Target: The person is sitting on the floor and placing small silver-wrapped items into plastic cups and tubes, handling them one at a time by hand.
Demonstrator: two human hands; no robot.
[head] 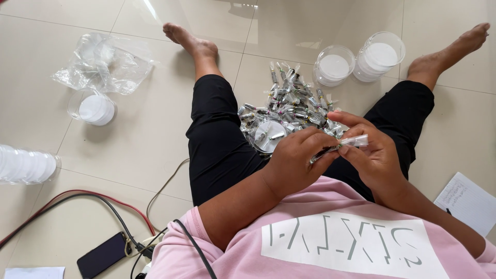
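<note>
Two hands met over your lap: your left hand [294, 157] and right hand [369, 150] both pinched one small clear-wrapped packet [343, 144], fingers closed narrowly on its ends, just above your black trousers [217, 139]. A heap of similar wrapped pieces [289, 103] lay on the floor between your legs, with a round clear dish [266, 134] half hidden behind your left knuckles. Two clear lidded tubs [359, 62] stood beyond the heap; a crumpled plastic bag [103, 62], cables [103, 206] and a phone [103, 254] lay well apart to your left.
</note>
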